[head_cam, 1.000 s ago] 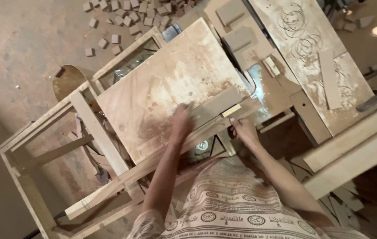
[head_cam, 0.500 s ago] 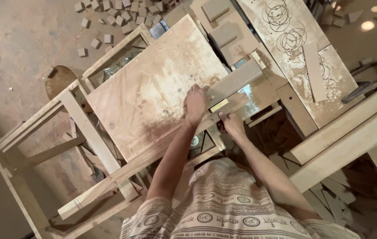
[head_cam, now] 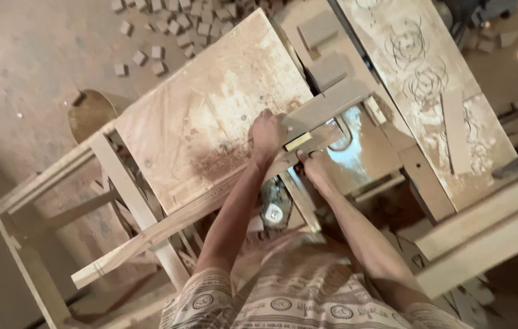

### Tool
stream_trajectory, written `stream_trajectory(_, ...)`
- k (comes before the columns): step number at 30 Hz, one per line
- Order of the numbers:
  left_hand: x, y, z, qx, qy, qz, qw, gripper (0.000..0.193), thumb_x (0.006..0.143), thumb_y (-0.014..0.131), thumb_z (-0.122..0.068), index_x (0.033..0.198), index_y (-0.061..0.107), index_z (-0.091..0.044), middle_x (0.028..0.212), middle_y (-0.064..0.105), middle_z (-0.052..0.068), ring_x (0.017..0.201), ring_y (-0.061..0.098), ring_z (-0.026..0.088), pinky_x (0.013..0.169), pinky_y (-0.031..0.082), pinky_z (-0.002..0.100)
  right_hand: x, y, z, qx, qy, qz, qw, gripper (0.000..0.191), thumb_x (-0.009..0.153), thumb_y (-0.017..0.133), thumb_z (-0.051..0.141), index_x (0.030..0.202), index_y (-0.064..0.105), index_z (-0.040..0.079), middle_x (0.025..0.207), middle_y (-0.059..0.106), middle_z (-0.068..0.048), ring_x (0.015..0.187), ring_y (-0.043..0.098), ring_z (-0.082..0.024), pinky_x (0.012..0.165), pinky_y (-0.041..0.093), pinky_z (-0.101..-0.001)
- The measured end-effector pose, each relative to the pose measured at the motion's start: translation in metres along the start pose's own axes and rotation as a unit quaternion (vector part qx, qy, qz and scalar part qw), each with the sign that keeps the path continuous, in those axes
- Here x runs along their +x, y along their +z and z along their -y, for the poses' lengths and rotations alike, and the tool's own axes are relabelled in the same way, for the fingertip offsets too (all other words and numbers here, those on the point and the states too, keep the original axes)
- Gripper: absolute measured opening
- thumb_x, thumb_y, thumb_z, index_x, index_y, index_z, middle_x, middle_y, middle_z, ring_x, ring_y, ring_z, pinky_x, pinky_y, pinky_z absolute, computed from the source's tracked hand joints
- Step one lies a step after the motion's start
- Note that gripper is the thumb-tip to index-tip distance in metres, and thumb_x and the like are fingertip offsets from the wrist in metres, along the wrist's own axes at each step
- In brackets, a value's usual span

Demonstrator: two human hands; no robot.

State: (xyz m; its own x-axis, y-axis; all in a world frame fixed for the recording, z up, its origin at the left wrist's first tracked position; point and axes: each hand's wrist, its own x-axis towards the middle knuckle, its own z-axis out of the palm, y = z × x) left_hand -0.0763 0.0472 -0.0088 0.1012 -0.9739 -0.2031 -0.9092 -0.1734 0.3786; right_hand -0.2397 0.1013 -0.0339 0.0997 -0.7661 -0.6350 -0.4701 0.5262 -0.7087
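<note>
Since a second ago the left hand (head_cam: pixel 269 133) has slid forward along the board and now sits planted at the near end of the grey wood strip (head_cam: pixel 326 106), no longer a blur of motion, and the right hand (head_cam: pixel 315 166) has pulled in closer beneath it. Left arm runs almost straight from the shoulder up to the table, elbow barely bent, wrist flat. That hand lies palm down, fingers (head_cam: pixel 265 116) spread a little and curled over the strip's near end where it meets the wide plywood board (head_cam: pixel 210 122); it presses rather than grips. Right forearm comes in from the lower right, angled toward the left hand. The right hand is bunched narrow, fingertips pinched around the end of a small pale wooden block (head_cam: pixel 298 142), which lies just below the grey strip and touches the left hand's thumb side. The two hands are nearly touching. The strip lies slanted across the far corner of the board, rising to the right toward the two grey blocks (head_cam: pixel 323 49). The board rests on a pale timber frame (head_cam: pixel 125 189). To the right, a dusty plank with pencilled spiral patterns (head_cam: pixel 423 79). Small wood offcuts (head_cam: pixel 149 36) are scattered on the floor at top left.
</note>
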Motion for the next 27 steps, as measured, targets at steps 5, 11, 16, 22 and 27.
stream_trajectory(5, 0.069, -0.065, 0.024, 0.048, 0.008, 0.06, 0.997, 0.033, 0.093, 0.075, -0.037, 0.117, 0.077, -0.014, 0.116, 0.068, 0.019, 0.107, 0.069, 0.034, 0.09, 0.058, 0.045, 0.05, 0.018, 0.07, -0.126, -0.079, -0.037, 0.988, 0.054, 0.1, 0.06, 0.049, 0.09, 0.073, -0.002, 0.082, 0.071, -0.024, 0.082, 0.07, -0.041, 0.075, 0.052, -0.0507)
stream_trajectory(11, 0.031, -0.044, 0.023, -0.032, -0.036, 0.012, 0.999, 0.035, 0.082, 0.078, -0.035, 0.114, 0.079, -0.022, 0.115, 0.067, 0.016, 0.104, 0.068, 0.034, 0.087, 0.055, 0.048, 0.034, 0.018, 0.025, -0.112, -0.136, -0.061, 0.982, 0.044, 0.095, 0.062, 0.041, 0.093, 0.073, -0.002, 0.085, 0.071, -0.027, 0.082, 0.069, -0.044, 0.076, 0.052, -0.0527)
stream_trajectory(16, -0.047, 0.014, 0.016, -0.06, 0.044, -0.008, 0.997, 0.041, 0.08, 0.08, -0.023, 0.121, 0.076, -0.014, 0.108, 0.068, 0.02, 0.102, 0.068, 0.036, 0.089, 0.056, 0.046, -0.016, -0.004, -0.051, -0.061, -0.014, 0.01, 0.998, 0.052, 0.102, 0.058, 0.04, 0.086, 0.07, -0.008, 0.07, 0.068, -0.027, 0.066, 0.069, -0.04, 0.067, 0.052, -0.0503)
stream_trajectory(22, -0.077, 0.029, -0.012, -0.127, 0.058, -0.064, 0.988, 0.042, 0.074, 0.084, -0.017, 0.114, 0.076, -0.008, 0.105, 0.07, 0.02, 0.101, 0.067, 0.037, 0.088, 0.054, 0.046, -0.047, -0.025, -0.078, -0.099, -0.015, -0.017, 0.995, 0.054, 0.097, 0.062, 0.047, 0.079, 0.073, -0.003, 0.065, 0.068, -0.018, 0.062, 0.068, -0.03, 0.065, 0.05, -0.0435)
stream_trajectory(27, -0.054, 0.033, -0.051, -0.146, 0.056, -0.066, 0.985, 0.04, 0.075, 0.084, -0.015, 0.113, 0.076, -0.005, 0.105, 0.071, 0.019, 0.099, 0.069, 0.036, 0.09, 0.055, 0.044, -0.04, -0.023, -0.084, -0.091, -0.036, -0.004, 0.995, 0.054, 0.096, 0.063, 0.048, 0.077, 0.075, -0.001, 0.064, 0.069, -0.015, 0.061, 0.068, -0.027, 0.064, 0.051, -0.041)
